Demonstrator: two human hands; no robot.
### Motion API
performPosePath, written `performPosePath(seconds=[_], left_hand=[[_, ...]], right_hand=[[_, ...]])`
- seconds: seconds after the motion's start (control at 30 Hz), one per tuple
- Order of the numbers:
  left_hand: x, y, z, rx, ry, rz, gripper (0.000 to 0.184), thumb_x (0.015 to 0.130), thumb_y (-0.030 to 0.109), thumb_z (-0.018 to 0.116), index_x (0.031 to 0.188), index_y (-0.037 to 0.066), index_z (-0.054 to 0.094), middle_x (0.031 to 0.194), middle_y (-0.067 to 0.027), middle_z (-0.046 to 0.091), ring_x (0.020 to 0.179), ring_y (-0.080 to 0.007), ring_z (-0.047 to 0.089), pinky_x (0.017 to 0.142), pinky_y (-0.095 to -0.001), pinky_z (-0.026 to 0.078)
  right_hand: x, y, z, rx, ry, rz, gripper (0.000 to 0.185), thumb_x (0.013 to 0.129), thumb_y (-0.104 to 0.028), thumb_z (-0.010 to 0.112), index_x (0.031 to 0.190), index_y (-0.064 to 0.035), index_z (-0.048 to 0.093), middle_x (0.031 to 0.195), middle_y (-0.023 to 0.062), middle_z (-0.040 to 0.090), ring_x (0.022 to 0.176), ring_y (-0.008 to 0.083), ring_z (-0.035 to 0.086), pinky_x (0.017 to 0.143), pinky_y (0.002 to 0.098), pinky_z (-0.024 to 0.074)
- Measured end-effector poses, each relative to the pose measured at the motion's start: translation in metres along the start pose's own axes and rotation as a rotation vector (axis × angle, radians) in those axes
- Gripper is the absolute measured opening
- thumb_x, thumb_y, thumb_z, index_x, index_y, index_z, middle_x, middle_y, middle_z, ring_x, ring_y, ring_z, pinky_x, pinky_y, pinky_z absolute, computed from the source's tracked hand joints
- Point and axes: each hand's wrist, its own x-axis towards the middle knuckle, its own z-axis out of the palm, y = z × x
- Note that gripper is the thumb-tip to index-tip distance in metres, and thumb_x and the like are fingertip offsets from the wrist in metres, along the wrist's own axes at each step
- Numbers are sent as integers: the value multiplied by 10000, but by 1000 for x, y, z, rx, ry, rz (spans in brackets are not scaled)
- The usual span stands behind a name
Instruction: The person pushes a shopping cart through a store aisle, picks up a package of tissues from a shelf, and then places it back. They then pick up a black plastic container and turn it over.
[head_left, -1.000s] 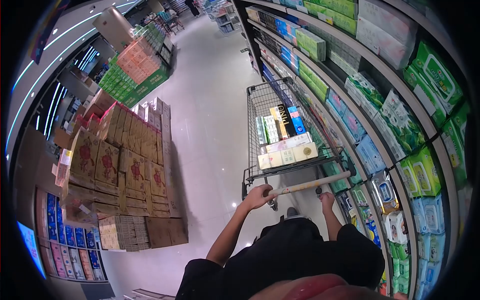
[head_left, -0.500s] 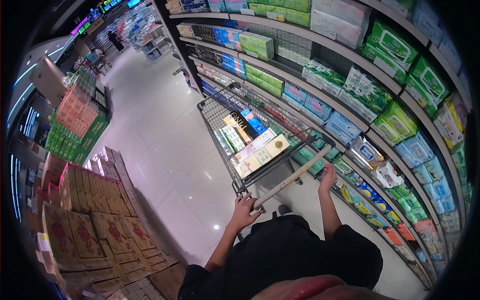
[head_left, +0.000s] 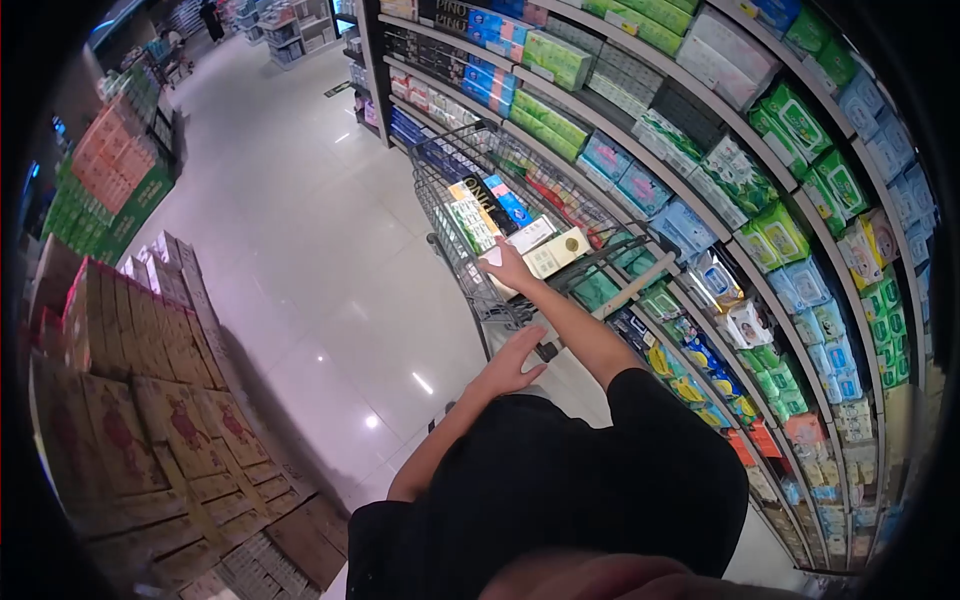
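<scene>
Looking down from my remote post, I'm seeing the black shirt (head_left: 580,460) filling the near view, with the left hand (head_left: 510,365) hanging just beside the near end of the cart handle (head_left: 638,285), its fingers spread, loose and holding nothing. The right forearm is crossing above the handle, and the right hand (head_left: 513,270) is resting at the left ends of the cream box (head_left: 560,254) and the white carton (head_left: 530,235); I can't tell whether those fingers are gripping or only touching. Both boxes are lying at the handle end of the wire cart (head_left: 436,205). For clean handling, I'm favoring a flat hold on opposite faces, pressing lightly so the cardboard isn't denting, and the left palm steadying the handle so the wheels aren't rolling. I'm also watching clearance, because the black box (head_left: 491,210), the blue pack (head_left: 509,202) and the green-and-white packs (head_left: 470,226) are crowding just past the fingers. Farther out, shelves (head_left: 735,108) are curving along the right, brown cartons (head_left: 190,425) are standing on the left, and a green-and-pink stack (head_left: 115,175) is rising beyond them.
</scene>
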Motion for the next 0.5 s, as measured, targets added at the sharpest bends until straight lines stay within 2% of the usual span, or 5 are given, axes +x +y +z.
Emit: performPosePath(seconds=[0.1,0.17,0.2,0.4,0.5], left_hand=[[-57,-25,-44,170,176,-184,463,788,185,636,1197,15,500,1190,-185,523,1128,-349,477,974,-408,387],[-127,-54,-70,190,319,-523,423,789,194,638,1162,28,529,1175,-170,542,1112,-328,495,962,-397,401],[-175,-81,-72,253,419,-665,418,780,215,650,1142,34,545,1127,-157,577,1091,-315,516,935,-397,416],[-438,-117,-16,304,746,-1632,284,746,223,603,909,-9,616,869,-186,663,798,-327,652,734,-415,512],[-495,-89,37,-441,939,-2039,212,780,174,519,820,-18,599,693,-139,640,564,-243,632,506,-384,483]], right_hand=[[-19,2,15,-48,-327,483,871,692,-475,715,1281,87,409,1227,294,506,1144,386,507,965,396,404],[-22,60,50,266,-486,653,326,710,-223,664,887,50,664,852,214,662,733,271,653,682,351,519],[-27,46,39,69,-446,441,179,700,-122,617,767,37,662,697,150,650,582,208,623,554,332,503],[-48,109,54,108,-478,354,107,708,-63,614,759,20,656,676,78,640,658,166,636,595,306,498],[-73,96,30,35,-519,424,94,719,-88,644,757,-3,657,673,72,638,664,156,626,614,292,486]])
